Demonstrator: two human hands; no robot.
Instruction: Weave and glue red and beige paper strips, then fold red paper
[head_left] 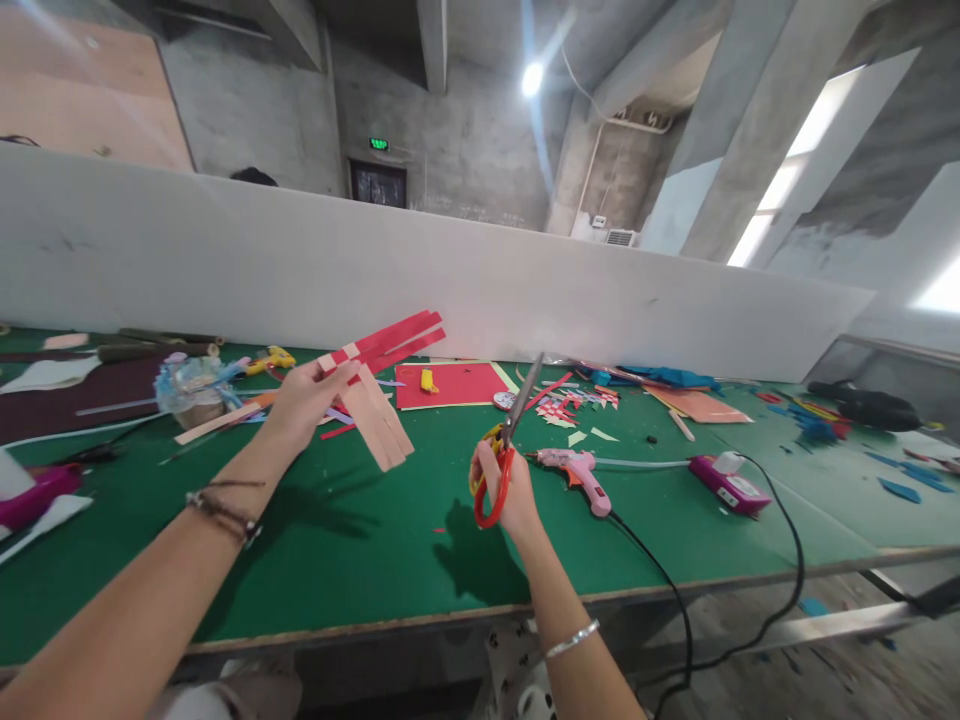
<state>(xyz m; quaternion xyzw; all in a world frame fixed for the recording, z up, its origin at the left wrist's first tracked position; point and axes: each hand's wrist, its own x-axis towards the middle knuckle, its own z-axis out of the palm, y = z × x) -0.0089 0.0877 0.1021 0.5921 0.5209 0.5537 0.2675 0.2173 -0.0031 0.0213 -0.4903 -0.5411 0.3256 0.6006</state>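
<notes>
My left hand [304, 400] is closed on woven paper strips [379, 415], held above the green table. Red strips fan out to the upper right and peach ones hang down from the weave. Part of the weave is hidden behind my fingers. In my right hand [517, 495] is a pair of scissors [495, 490] with red and yellow handles, its blades pointing up and away from me. The blades look closed or nearly so, and they are apart from the paper. Just right of that hand lies a pink glue gun [576, 472].
Red paper sheets [450, 388] with a yellow cutter [428, 381] lie behind my hands. Woven paper scraps [566, 405] are scattered to their right. A magenta power strip [729, 485] and black cable [799, 560] are at right; a wrapped bundle [196, 390] stands left. A white partition [450, 280] closes the back.
</notes>
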